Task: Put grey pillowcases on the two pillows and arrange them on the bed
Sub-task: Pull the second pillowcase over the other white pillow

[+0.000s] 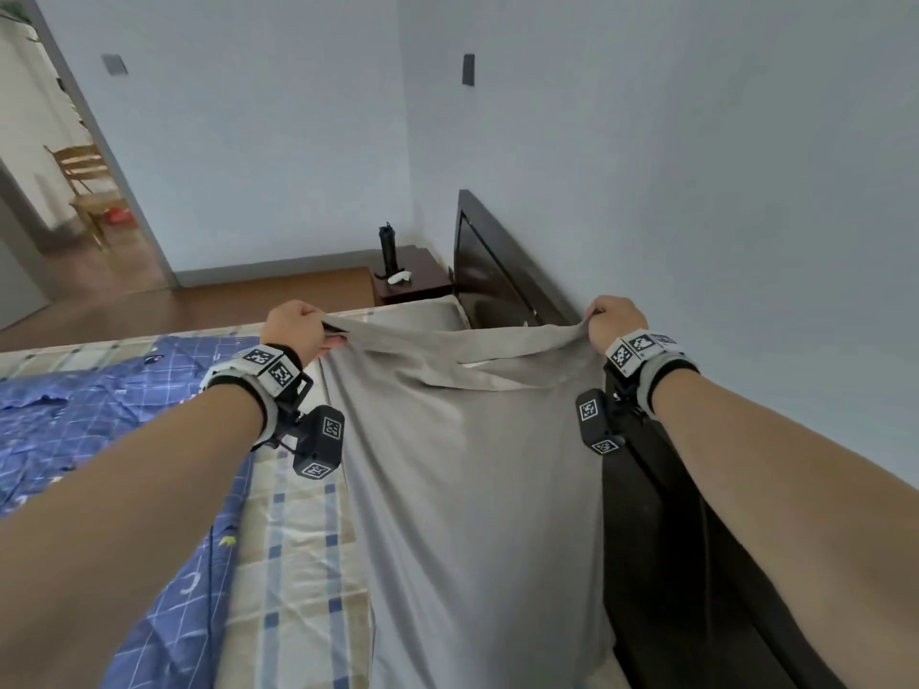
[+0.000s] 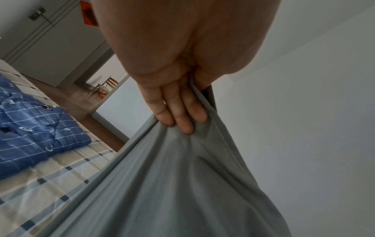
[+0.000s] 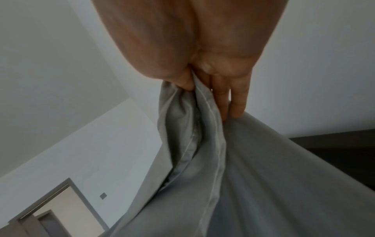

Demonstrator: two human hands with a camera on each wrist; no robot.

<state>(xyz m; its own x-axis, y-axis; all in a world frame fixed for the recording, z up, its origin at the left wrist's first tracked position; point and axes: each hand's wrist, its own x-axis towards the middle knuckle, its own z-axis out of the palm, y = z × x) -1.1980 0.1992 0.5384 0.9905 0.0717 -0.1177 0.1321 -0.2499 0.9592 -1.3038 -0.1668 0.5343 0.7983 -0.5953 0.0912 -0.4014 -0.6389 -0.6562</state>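
Now we hold the grey pillowcase (image 1: 462, 440) up beside the headboard (image 1: 497, 271), left hand (image 1: 293, 328) and right hand (image 1: 614, 323) each pinching a top corner; next, probably shaking the pillow down.

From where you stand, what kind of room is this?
Probably a bedroom: a bed with a blue quilt, a dark headboard, and a nightstand in the corner.
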